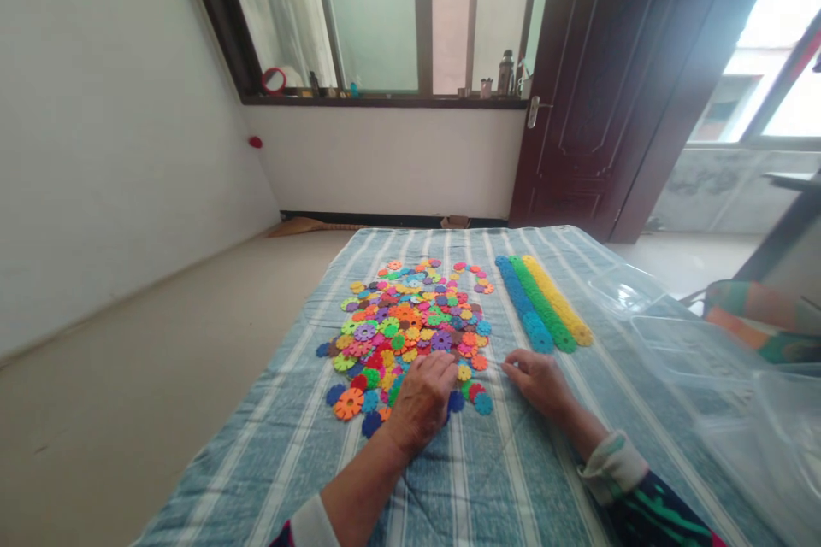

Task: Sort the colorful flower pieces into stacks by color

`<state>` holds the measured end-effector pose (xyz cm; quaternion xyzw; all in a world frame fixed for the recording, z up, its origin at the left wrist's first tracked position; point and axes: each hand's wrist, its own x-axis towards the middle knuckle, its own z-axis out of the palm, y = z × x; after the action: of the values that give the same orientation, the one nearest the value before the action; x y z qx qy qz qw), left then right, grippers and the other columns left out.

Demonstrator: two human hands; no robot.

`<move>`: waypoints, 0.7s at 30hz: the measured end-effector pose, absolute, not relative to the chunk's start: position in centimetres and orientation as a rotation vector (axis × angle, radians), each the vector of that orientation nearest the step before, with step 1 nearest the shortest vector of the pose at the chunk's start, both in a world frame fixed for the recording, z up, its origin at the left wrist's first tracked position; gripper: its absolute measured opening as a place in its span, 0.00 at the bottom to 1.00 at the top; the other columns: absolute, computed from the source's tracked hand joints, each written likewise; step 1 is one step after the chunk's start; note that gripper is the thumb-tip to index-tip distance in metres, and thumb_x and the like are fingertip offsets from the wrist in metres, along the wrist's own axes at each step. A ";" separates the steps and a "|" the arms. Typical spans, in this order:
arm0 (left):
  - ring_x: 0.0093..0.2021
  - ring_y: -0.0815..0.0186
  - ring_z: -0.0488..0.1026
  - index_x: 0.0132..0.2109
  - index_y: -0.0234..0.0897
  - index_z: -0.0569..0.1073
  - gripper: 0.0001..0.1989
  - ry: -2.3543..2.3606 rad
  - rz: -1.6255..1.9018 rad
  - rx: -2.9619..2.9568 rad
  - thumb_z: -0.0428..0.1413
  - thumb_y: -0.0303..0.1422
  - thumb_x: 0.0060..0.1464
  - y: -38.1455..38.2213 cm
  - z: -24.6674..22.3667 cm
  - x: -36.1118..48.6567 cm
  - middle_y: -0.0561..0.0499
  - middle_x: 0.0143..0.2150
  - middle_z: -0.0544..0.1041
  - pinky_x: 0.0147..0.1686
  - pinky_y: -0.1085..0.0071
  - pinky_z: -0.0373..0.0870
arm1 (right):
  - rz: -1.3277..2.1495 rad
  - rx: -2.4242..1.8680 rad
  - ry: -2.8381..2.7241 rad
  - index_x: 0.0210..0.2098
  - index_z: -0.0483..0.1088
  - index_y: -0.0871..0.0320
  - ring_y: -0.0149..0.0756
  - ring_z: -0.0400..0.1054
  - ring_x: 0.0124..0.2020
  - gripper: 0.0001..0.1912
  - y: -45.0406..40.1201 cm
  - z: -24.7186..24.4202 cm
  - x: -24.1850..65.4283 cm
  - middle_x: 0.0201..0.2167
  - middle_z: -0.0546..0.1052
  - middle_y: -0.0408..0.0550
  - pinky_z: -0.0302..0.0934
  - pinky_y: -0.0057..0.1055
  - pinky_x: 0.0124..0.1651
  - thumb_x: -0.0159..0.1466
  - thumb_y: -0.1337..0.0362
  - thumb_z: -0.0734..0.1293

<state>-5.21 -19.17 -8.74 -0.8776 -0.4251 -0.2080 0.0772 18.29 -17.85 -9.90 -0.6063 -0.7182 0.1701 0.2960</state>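
A wide pile of flat, notched plastic discs in many colours lies on the striped cloth. My left hand rests over the near right part of the pile, its fingers bent down among the discs; what they touch is hidden. To the right of the pile, my right hand is low over the cloth, fingers curled together, with their tips too small to make out. Beyond it lie three long rows of overlapping discs, one blue, one green and one yellow.
Clear plastic boxes stand along the table's right side. The striped cloth covers the table. Further back are a dark red door and a window sill holding small items and a flask.
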 end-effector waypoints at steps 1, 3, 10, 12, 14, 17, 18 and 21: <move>0.52 0.59 0.69 0.46 0.39 0.71 0.16 -1.276 -0.635 -2.621 0.47 0.20 0.54 -19.1 -8.8 -5.2 0.46 0.51 0.75 0.52 0.58 0.67 | 0.440 -1.624 -1.905 0.30 0.76 0.55 0.35 0.69 0.26 0.14 -17.8 -9.9 18.2 0.23 0.77 0.45 0.56 0.28 0.31 0.60 0.57 0.61; 0.52 0.60 0.70 0.46 0.39 0.71 0.16 -1.276 -0.662 -2.599 0.47 0.19 0.54 -18.8 -9.0 -5.3 0.46 0.50 0.75 0.52 0.58 0.67 | 0.414 -1.634 -1.899 0.30 0.76 0.55 0.34 0.69 0.26 0.13 -17.8 -9.8 18.2 0.22 0.76 0.45 0.55 0.27 0.31 0.60 0.57 0.61; 0.48 0.59 0.71 0.43 0.37 0.72 0.13 -1.251 -0.670 -2.573 0.48 0.20 0.55 -18.6 -9.0 -5.5 0.45 0.47 0.76 0.47 0.60 0.69 | 0.417 -1.633 -1.896 0.30 0.76 0.56 0.33 0.68 0.26 0.12 -17.7 -9.6 18.1 0.23 0.76 0.44 0.54 0.26 0.30 0.59 0.58 0.62; 0.47 0.60 0.71 0.42 0.37 0.72 0.12 -1.222 -0.704 -2.579 0.48 0.21 0.56 -18.6 -8.9 -5.5 0.46 0.45 0.76 0.47 0.60 0.69 | 0.425 -1.625 -1.906 0.30 0.76 0.56 0.33 0.68 0.25 0.12 -17.8 -9.6 18.2 0.22 0.76 0.44 0.54 0.26 0.30 0.60 0.58 0.62; 0.46 0.60 0.71 0.41 0.38 0.73 0.12 -1.197 -0.723 -2.579 0.48 0.22 0.57 -18.6 -9.0 -5.5 0.46 0.44 0.77 0.47 0.61 0.69 | 0.430 -1.615 -1.908 0.29 0.76 0.55 0.32 0.68 0.25 0.13 -17.8 -9.6 18.2 0.22 0.76 0.44 0.54 0.26 0.29 0.60 0.58 0.62; 0.46 0.61 0.71 0.41 0.38 0.73 0.11 -1.171 -0.744 -2.581 0.47 0.23 0.58 -18.4 -9.4 -5.5 0.46 0.44 0.77 0.46 0.61 0.69 | 0.431 -1.603 -1.903 0.29 0.75 0.55 0.32 0.67 0.24 0.13 -17.9 -9.6 18.3 0.21 0.75 0.43 0.54 0.26 0.29 0.60 0.58 0.62; 0.45 0.61 0.71 0.40 0.38 0.73 0.11 -1.164 -0.759 -2.581 0.47 0.23 0.58 -18.4 -9.5 -5.5 0.46 0.43 0.77 0.46 0.61 0.69 | 0.434 -1.599 -1.901 0.29 0.75 0.55 0.32 0.67 0.24 0.12 -17.9 -9.6 18.4 0.21 0.75 0.43 0.54 0.26 0.29 0.60 0.58 0.62; 0.43 0.61 0.72 0.38 0.37 0.73 0.12 -1.122 -0.825 -2.587 0.45 0.23 0.59 -18.4 -9.7 -5.4 0.46 0.40 0.77 0.44 0.62 0.70 | 0.453 -1.581 -1.893 0.29 0.75 0.55 0.32 0.67 0.24 0.12 -18.0 -9.5 18.4 0.20 0.74 0.43 0.53 0.26 0.29 0.60 0.57 0.62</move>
<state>-5.43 -18.38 -9.68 -0.8759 -0.3800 -0.2793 0.1018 18.41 -18.03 -9.48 -0.5990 -0.7174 0.1716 0.3115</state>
